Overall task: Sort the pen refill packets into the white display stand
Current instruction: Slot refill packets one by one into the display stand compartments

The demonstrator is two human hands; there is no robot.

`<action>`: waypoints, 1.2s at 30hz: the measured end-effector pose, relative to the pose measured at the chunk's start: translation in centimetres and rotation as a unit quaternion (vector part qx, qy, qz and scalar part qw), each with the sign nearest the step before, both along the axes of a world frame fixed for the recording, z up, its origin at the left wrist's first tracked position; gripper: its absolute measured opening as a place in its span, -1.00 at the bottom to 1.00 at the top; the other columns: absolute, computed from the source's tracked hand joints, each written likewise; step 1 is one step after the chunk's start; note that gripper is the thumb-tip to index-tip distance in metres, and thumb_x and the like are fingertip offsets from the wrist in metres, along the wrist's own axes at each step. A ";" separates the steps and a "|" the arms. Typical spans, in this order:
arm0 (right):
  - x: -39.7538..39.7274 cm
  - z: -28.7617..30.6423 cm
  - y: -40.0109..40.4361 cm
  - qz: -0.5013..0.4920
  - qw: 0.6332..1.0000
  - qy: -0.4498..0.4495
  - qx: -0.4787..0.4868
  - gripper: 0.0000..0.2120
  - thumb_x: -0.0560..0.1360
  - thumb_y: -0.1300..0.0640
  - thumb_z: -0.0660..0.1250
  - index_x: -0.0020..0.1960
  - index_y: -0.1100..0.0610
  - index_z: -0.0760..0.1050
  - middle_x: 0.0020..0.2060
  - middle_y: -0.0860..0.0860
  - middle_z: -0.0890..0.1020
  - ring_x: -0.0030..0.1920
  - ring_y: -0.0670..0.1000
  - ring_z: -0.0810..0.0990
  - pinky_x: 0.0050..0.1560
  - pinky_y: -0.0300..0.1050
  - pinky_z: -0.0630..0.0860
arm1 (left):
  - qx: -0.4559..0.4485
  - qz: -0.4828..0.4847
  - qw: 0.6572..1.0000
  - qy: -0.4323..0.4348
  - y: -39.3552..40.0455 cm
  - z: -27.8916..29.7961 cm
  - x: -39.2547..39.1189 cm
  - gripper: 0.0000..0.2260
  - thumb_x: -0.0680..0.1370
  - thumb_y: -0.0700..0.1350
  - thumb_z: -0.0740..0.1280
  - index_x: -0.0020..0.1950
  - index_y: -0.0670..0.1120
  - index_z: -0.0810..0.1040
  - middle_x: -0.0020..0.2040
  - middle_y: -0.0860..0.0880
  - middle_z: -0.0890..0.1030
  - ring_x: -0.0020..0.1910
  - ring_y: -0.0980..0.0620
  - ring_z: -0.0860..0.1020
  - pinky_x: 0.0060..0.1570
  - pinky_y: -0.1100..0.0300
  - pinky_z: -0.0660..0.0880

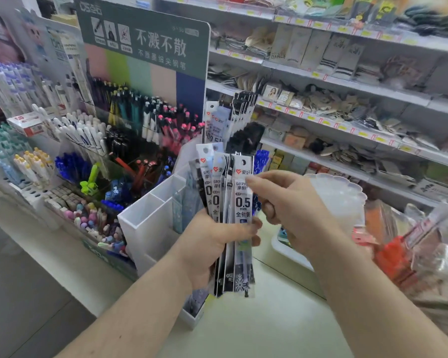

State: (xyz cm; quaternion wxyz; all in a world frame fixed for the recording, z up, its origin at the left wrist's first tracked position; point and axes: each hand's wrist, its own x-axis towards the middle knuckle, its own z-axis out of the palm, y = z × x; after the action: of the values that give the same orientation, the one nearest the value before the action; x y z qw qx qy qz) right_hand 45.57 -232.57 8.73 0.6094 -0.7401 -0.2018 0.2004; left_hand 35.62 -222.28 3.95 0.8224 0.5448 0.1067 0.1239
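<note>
In a stationery shop lined with stocked shelves (347,81) and pen racks (93,140), a fanned bundle of pen refill packets (228,202) stands upright, long axis vertical, header cards up, gripped in the left hand (217,244) above the pale table (269,326). The right hand (290,205) pinches the front packet's top. Beside them stands one white display stand (150,223), several more packets in its rear slots.

A stationery shop: left of the left hand (217,244), racks of pens (130,120) stand under a green printed sign (145,40); beyond the right hand (292,210), long shelves (347,94) with yellow price tags (318,73) carry packaged goods.
</note>
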 end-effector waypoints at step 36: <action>-2.0 -4.0 -4.6 -0.043 0.980 0.128 0.148 -0.82 0.55 0.23 0.35 -0.21 0.17 0.45 -0.47 0.09 0.40 -0.57 -0.05 0.46 -0.53 -0.25 0.34 | 0.018 0.105 0.991 0.083 0.9 -2.0 -4.4 -0.53 0.23 -0.22 0.49 0.15 -0.19 0.63 0.01 -0.18 0.71 0.05 -0.23 0.67 0.11 -0.15 0.58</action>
State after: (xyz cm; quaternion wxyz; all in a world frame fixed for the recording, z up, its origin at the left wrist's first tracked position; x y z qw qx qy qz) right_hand 43.54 -237.17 4.69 0.7411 -0.6177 -0.1176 0.2354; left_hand 31.22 -221.43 1.97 0.7835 0.5535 0.2288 0.1653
